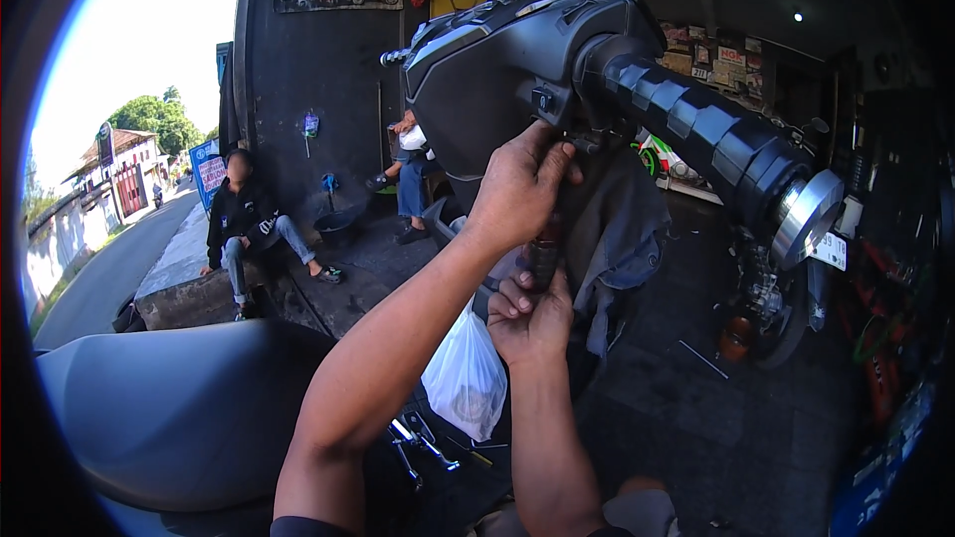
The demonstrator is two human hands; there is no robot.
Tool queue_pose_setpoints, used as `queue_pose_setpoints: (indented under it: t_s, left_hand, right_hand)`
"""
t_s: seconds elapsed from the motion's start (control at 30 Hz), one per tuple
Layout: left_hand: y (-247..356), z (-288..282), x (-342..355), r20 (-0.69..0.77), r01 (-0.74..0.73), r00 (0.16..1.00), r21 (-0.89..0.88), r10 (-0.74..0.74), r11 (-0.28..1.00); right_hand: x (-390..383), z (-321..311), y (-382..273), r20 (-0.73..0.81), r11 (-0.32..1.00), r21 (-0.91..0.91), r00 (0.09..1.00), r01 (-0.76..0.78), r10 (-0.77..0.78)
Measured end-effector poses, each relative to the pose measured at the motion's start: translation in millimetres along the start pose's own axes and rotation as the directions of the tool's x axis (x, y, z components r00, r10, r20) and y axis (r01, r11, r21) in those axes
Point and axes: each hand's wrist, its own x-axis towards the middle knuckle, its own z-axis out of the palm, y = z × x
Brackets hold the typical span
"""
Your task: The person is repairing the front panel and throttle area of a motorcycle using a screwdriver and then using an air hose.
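Note:
The black handlebar cover (477, 89) of a scooter fills the upper middle, with a ribbed black grip (696, 119) running right to a silver bar end (808, 219). Up against the cover's underside, below a small switch (542, 99), my left hand (522, 184) is closed, thumb and fingers pinched together; what they hold is hidden. Just beneath it my right hand (532, 318) wraps round the dark handle of what looks like a screwdriver (544, 254), pointing upward. Its shaft and tip are hidden. A dark cloth (627, 234) hangs right of my hands.
A white plastic bag (468, 378) hangs below my hands, near metal wrenches (423, 443) lower down. The scooter seat (179, 408) takes up the lower left. One person (244, 224) sits on a ledge; another (413, 179) sits behind the scooter. Another motorbike (761, 288) stands right.

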Motion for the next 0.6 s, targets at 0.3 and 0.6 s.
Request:
queue_pose_setpoints:
  t_s: [0.3, 0.6]
  left_hand:
    - [-3, 3, 2, 0.009, -0.017, 1.0, -0.037, 0.017, 0.999]
    - [-10, 2, 2, 0.019, -0.018, 1.0, -0.097, 0.02, 0.995]
  right_hand:
    - [-5, -6, -4, -0.002, 0.998, 0.015, 0.998, 0.066, -0.066]
    - [-10, 3, 3, -0.167, 0.984, -0.122, 0.975, 0.13, -0.149]
